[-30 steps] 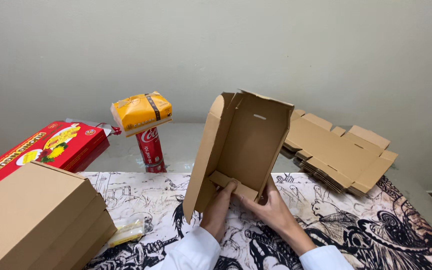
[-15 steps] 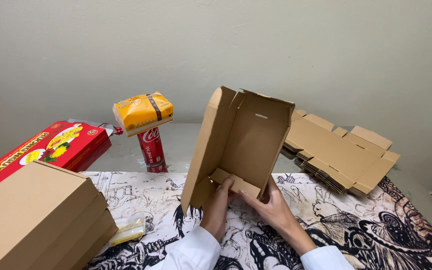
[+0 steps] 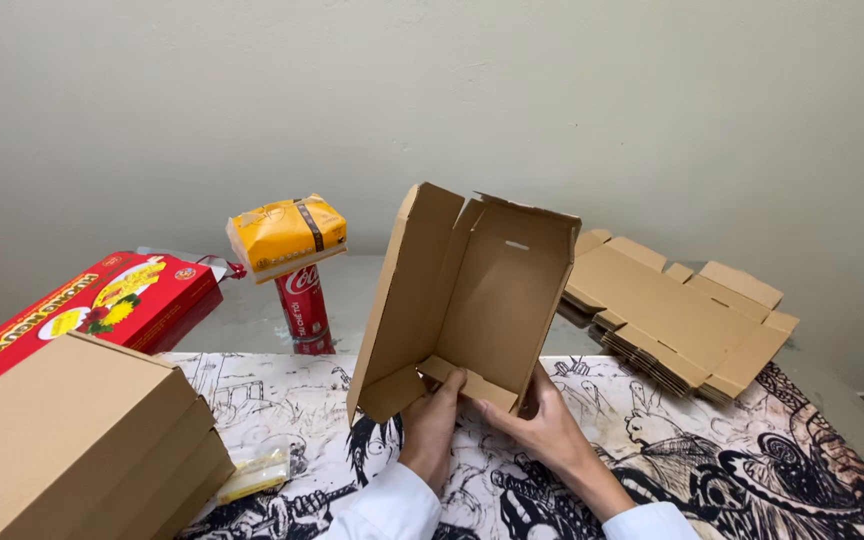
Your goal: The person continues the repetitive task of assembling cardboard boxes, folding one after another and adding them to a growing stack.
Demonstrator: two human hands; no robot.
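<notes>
Since a moment ago you have tipped the half-folded cardboard box point(image 3: 472, 290) a touch more upright, and your hands have stayed at its lower end. The box stands on its near edge on the printed table mat point(image 3: 812, 470), its open inside facing you, with its left side flap swung outward and its top edge leaning away toward the wall. To the right of the box lies a stack of flat cardboard blanks point(image 3: 682, 315), near its right wall but not touching it, and there is bare mat in front of that stack. To the left of the box stand a red drink can point(image 3: 304, 305) with a yellow packet point(image 3: 287, 233) balanced on top, and farther left a red flat carton point(image 3: 82, 310); nearer you on that side sit finished brown boxes point(image 3: 72, 440), well apart from the box. Your left hand point(image 3: 432, 425) comes up from below, fingers curled narrow and pinching the bottom flap. Your right hand point(image 3: 542, 420) grips the lower right corner, thumb inside, fingers wrapped behind.
</notes>
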